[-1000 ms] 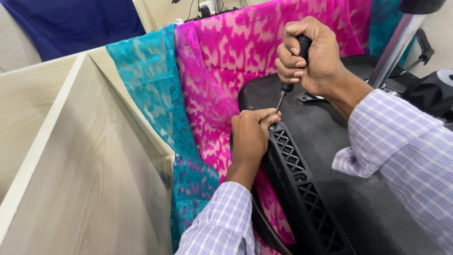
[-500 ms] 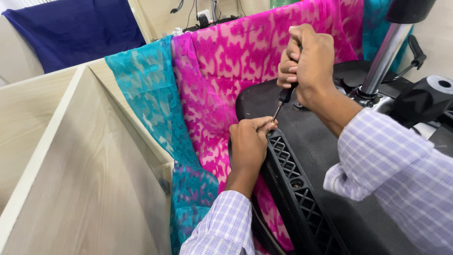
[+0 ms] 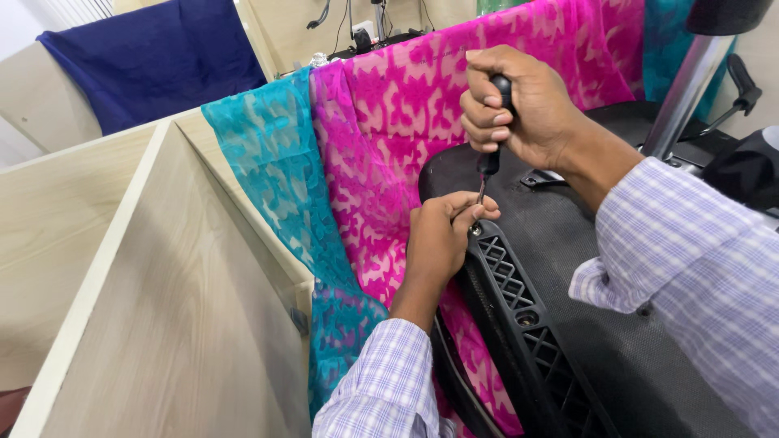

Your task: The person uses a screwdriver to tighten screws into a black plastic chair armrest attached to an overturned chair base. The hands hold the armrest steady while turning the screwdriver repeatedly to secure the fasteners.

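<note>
the biggest thing in front of you is the pale wooden partition (image 3: 162,324), a light-grained panel running from the lower left up toward the middle, with another panel of the same wood behind it at the left. over its far edge hang two patterned cloths: a pink cloth (image 3: 389,122) in the centre and a teal cloth (image 3: 268,162) just left of it, the two overlapping. a dark blue cloth (image 3: 154,61) drapes over the divider farther back at the upper left.

to your right lies the upturned black chair seat (image 3: 584,268), its textured underside facing you and resting against the pink cloth. a black ribbed plastic bracket (image 3: 527,316) with a lattice of openings runs along the seat's left edge, from the middle down to the bottom right. the chair's shiny metal column (image 3: 686,89) rises at the upper right, with a black lever beside it.

your right hand (image 3: 519,101) is closed tight around the black handle of a screwdriver (image 3: 489,158), held upright with the tip pointing down at the top end of the bracket. your left hand (image 3: 442,239) sits just below it, fingers pinched narrow around the thin metal shaft near its tip, touching the bracket. the screw itself is hidden by your fingers. both your sleeves are light purple check.
</note>
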